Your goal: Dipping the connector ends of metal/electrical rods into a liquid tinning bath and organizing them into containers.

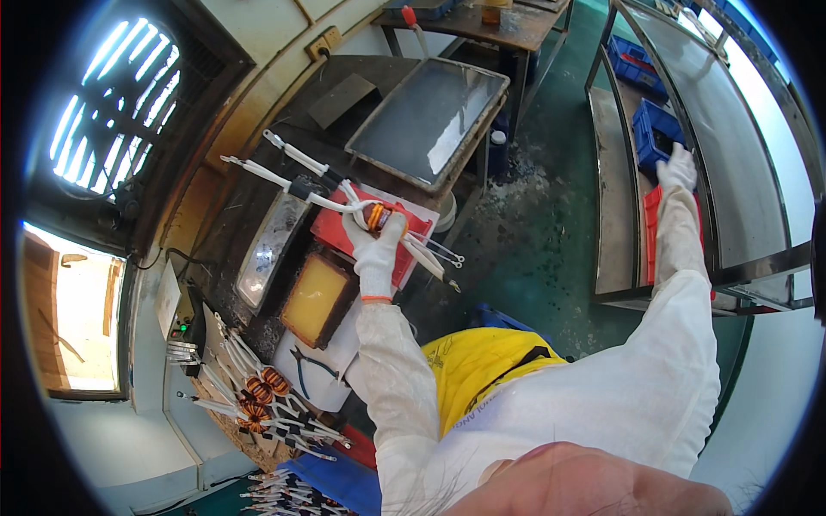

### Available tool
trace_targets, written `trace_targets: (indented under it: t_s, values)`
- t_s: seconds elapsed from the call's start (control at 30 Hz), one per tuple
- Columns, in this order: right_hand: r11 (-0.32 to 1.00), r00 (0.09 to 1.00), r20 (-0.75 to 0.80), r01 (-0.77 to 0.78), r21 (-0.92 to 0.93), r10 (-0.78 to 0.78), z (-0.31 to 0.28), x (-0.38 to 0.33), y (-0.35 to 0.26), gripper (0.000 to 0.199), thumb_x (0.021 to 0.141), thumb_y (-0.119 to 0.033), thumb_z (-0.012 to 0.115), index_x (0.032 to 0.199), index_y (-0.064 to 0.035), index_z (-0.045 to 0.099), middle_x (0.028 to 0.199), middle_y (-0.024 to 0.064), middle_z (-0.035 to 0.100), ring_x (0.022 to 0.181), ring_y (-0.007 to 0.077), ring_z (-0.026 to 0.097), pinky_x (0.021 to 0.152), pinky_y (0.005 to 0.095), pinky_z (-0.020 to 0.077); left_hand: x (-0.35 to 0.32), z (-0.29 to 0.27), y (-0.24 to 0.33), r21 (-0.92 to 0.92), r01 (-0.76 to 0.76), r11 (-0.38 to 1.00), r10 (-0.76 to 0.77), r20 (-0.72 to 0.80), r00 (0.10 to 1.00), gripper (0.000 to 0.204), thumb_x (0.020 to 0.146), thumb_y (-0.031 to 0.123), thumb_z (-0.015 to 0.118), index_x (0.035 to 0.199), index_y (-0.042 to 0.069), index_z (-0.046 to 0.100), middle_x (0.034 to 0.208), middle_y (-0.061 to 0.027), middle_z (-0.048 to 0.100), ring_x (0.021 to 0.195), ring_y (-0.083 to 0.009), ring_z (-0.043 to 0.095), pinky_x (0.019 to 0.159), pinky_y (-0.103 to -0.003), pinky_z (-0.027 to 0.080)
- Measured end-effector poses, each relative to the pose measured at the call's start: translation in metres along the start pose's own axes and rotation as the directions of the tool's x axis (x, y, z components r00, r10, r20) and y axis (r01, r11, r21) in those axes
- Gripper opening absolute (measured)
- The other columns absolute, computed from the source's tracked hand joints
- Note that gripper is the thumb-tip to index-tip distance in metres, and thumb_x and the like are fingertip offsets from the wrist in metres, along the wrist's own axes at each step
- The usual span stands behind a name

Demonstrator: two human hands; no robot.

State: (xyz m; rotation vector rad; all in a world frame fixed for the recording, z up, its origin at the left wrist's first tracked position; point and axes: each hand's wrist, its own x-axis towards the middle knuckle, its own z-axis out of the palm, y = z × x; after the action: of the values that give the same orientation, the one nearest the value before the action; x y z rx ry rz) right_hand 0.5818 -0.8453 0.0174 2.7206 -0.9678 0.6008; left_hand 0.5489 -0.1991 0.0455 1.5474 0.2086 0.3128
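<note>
Workbench [258, 185]; coil [376, 216] seemingly between fingers [389, 234]

Daylight floods in from the barred window [116, 95] at upper left, blown out to white, and from a second bright opening [73, 310] below it. The metal tray [428, 120] shows pale glare. Focus is sharp mid-frame; straight edges bow near the black fisheye rim, where detail softens.

L hand [376, 245] clenched (gloved), R hand [677, 169] outstretched.
</note>
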Motion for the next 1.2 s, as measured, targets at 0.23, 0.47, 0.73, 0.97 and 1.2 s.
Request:
trace_targets:
  t_s: [0.23,0.47,0.73,0.97,1.2]
  values:
    - [0.898,0.868,0.244,-0.391,-0.202,0.433,0.004,0.002,0.134,0.07,0.087,-0.05,0.066,0.145,-0.0205,0.04,0.144,0.0124,0.048,0.134,0.0346,0.047,0.108,0.0523,0.0378,-0.001,0.004,0.004,0.081,0.04,0.996,-0.042,0.021,0.999,0.091,0.075,0.009,0.085,0.147,0.005,0.029,0.125,-0.0089,0.049,0.103,-0.0173,0.056,0.089,-0.031,0.053]
    - [0.953,0.915,0.269,-0.283,-0.107,0.302,0.03,0.02,0.167,0.066,0.095,-0.064,0.044,0.135,-0.0127,0.055,0.132,0.0182,0.061,0.123,0.0404,0.058,0.099,0.0515,0.0474,0.004,-0.001,-0.005,0.196,0.033,0.98,-0.03,-0.017,0.999,0.091,0.075,0.015,0.085,0.147,0.006,0.03,0.127,-0.0126,0.049,0.106,-0.0193,0.057,0.092,-0.032,0.052]
    - [0.966,0.901,0.355,-0.202,-0.161,0.248,0.015,0.017,0.17,0.072,0.097,-0.069,0.033,0.122,-0.0081,0.063,0.12,0.0208,0.067,0.115,0.04,0.062,0.095,0.0531,0.0484,0.007,0.006,-0.009,0.176,-0.022,0.984,0.027,-0.029,0.999,0.09,0.073,0.019,0.087,0.144,0.004,0.033,0.123,-0.0107,0.051,0.103,-0.0189,0.057,0.089,-0.032,0.053]
    - [0.96,0.91,0.329,-0.195,-0.203,0.254,0.001,-0.002,0.163,0.074,0.097,-0.071,0.03,0.118,-0.0104,0.066,0.119,0.0186,0.067,0.114,0.0407,0.063,0.094,0.0538,0.049,0.001,0.004,-0.005,0.123,-0.004,0.992,0.006,-0.019,1.0,0.087,0.074,0.017,0.085,0.143,0.004,0.034,0.121,-0.0102,0.052,0.101,-0.0178,0.058,0.086,-0.031,0.055]
    - [0.956,0.898,0.351,-0.201,-0.215,0.267,-0.003,-0.015,0.163,0.073,0.097,-0.071,0.031,0.116,-0.0095,0.067,0.116,0.019,0.068,0.112,0.0408,0.064,0.092,0.0539,0.0498,0.01,0.001,-0.014,0.076,0.0,0.997,0.001,-0.005,1.0,0.092,0.072,0.018,0.087,0.144,0.003,0.032,0.121,-0.0103,0.051,0.099,-0.0166,0.057,0.085,-0.03,0.054]
